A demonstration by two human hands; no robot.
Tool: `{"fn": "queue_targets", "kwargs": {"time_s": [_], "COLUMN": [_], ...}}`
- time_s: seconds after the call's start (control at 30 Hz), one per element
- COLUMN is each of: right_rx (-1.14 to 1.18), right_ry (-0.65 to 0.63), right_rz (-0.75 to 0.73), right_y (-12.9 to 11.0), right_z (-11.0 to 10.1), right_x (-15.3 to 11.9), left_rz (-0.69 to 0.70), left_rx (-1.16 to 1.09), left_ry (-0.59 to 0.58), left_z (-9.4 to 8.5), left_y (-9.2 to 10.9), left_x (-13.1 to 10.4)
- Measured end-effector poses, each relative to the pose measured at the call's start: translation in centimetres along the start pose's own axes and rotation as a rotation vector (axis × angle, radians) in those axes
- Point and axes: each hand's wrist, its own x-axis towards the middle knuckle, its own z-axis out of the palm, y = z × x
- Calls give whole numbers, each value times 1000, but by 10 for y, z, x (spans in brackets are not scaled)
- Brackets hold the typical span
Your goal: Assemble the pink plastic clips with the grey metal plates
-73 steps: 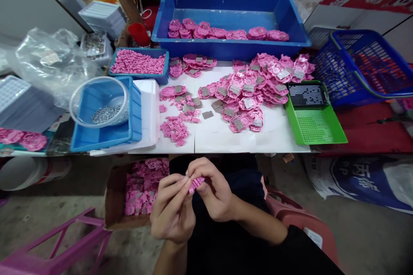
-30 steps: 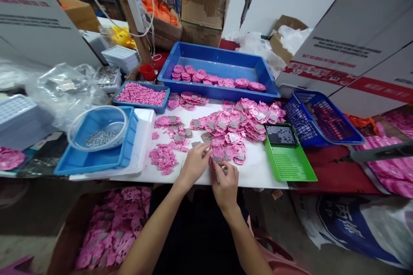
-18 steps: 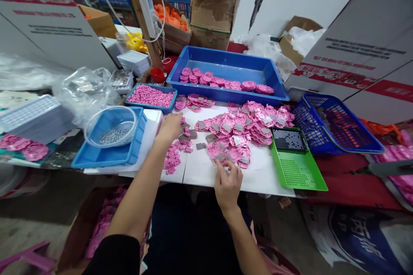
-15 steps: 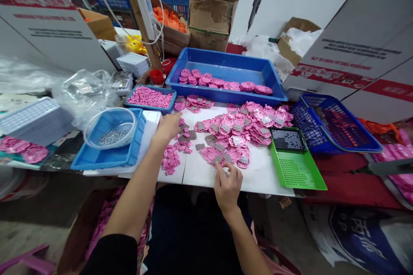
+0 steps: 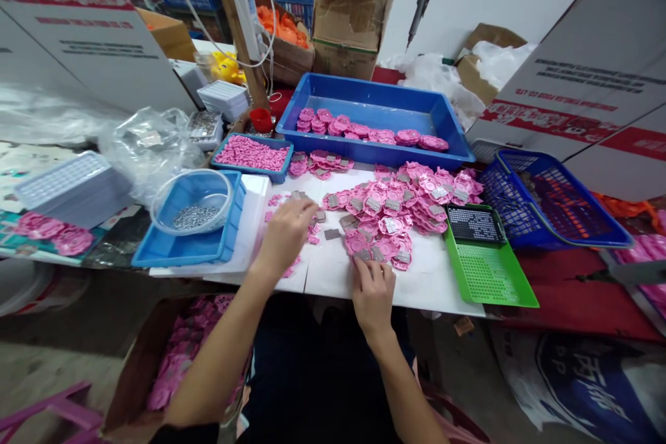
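My left hand is above the small pink plastic parts and the loose grey plates left of the pile. Its fingers are drawn together, and whatever they hold is hidden. At the near edge of the pile, my right hand has its fingers curled down onto a pink plastic casing; the fingertips are partly hidden. Several flat pink casings lie overlapping in front of me, many with a grey plate on them.
Behind the pile stands a large blue tray with stacked pink casings. At the left are a small tray of pink pieces and a clear tub of screws. A green tray and blue basket stand right. A screwdriver hangs above.
My left hand has come back from the far small pink parts, nearer to me and to the right. The right hand's fingers have lowered onto the pile's near edge. The view has shifted slightly.
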Motion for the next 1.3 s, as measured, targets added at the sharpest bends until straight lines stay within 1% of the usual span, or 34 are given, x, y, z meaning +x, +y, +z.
{"fn": "queue_targets", "kwargs": {"time_s": [0.07,0.1,0.13,0.17,0.2,0.23,0.3,0.33,0.37,0.4,0.43,0.47,0.5,0.53,0.6,0.63,0.67,0.7,0.73,0.77,0.83,0.87,0.93,1.0,1.1,1.17,1.23,1.3], "right_rx": [90,187,324,497,695,903,1253,1366,1433,1458,1450,1415,1363,1297,1126,1021,911,806,705,606,404,264,4,-45,-46,-41,-26,-1], "right_ry": [13,21,16,-15,-90,-210,-514,-646,-745,-801,-822,-824,-825,-836,-892,-923,-937,-922,-869,-794,-634,-608,-647,-677,-699,-691,-666,-632], "right_rz": [43,79,136,217,319,436,653,723,757,759,734,683,603,492,189,23,-127,-245,-325,-370,-414,-431,-491,-529,-567,-572,-557,-536], "right_y": [-4,-7,-12,-17,-23,-30,-41,-46,-51,-55,-59,-64,-68,-74,-84,-88,-92,-95,-97,-100,-105,-109,-118,-127,-134,-134,-132,-130], "right_z": [-2,-5,-9,-14,-20,-25,-34,-36,-37,-36,-34,-32,-30,-28,-25,-23,-21,-17,-12,-5,13,24,45,64,82,86,83,71], "right_x": [5,7,8,10,11,13,16,18,20,23,25,27,28,30,35,39,46,54,66,80,115,133,164,184,195,197,197,193], "left_rz": [135,197,254,305,350,382,394,368,313,230,112,-47,-239,-452,-859,-1016,-1124,-1187,-1216,-1219,-1197,-1183,-1152,-1119,-1100,-1105,-1118,-1131], "left_rx": [-102,-152,-195,-227,-251,-274,-330,-370,-415,-464,-525,-611,-729,-874,-1189,-1315,-1405,-1467,-1512,-1547,-1586,-1591,-1585,-1596,-1602,-1601,-1596,-1578], "left_ry": [197,279,332,361,377,384,384,389,400,423,456,502,550,589,618,615,605,589,570,541,454,413,365,339,322,331,349,352], "left_z": [-6,-9,-10,-12,-12,-11,-7,-3,0,4,7,9,10,10,8,6,4,1,-1,-4,-9,-11,-14,-16,-18,-18,-18,-20], "left_y": [26,39,50,59,67,72,77,78,78,79,80,81,83,85,86,85,83,80,76,73,66,65,65,68,75,77,77,74], "left_x": [-31,-47,-63,-79,-93,-107,-131,-141,-151,-158,-165,-169,-171,-172,-170,-168,-166,-165,-165,-166,-169,-171,-175,-178,-184,-188,-190,-190]}}
